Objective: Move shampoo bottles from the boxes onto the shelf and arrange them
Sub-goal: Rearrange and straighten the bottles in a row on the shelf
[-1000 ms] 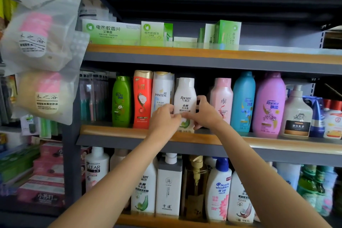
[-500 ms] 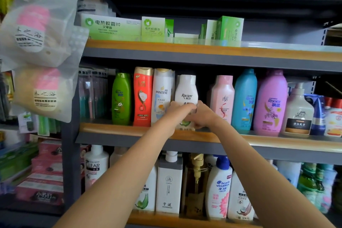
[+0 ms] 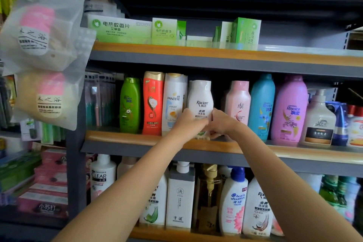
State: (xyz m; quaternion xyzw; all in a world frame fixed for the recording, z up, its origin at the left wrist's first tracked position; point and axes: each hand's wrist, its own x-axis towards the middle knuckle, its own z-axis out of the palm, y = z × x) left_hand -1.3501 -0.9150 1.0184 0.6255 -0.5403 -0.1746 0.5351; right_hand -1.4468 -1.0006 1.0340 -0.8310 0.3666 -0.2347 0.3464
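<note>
Racien bottle (image 3: 200, 100), both hands gripping, prob.

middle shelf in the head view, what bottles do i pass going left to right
green bottle → red bottle → Pantene bottle → white Raclen bottle → pink bottle → blue bottle → purple bottle → pump bottle

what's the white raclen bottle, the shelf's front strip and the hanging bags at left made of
White Raclen bottle: opaque plastic, by its smooth moulded body and soft sheen. Shelf front strip: wood-look trim, perhaps laminate, on grey painted metal. Hanging bags: frosted translucent plastic film, since the contents show through hazily.
</note>
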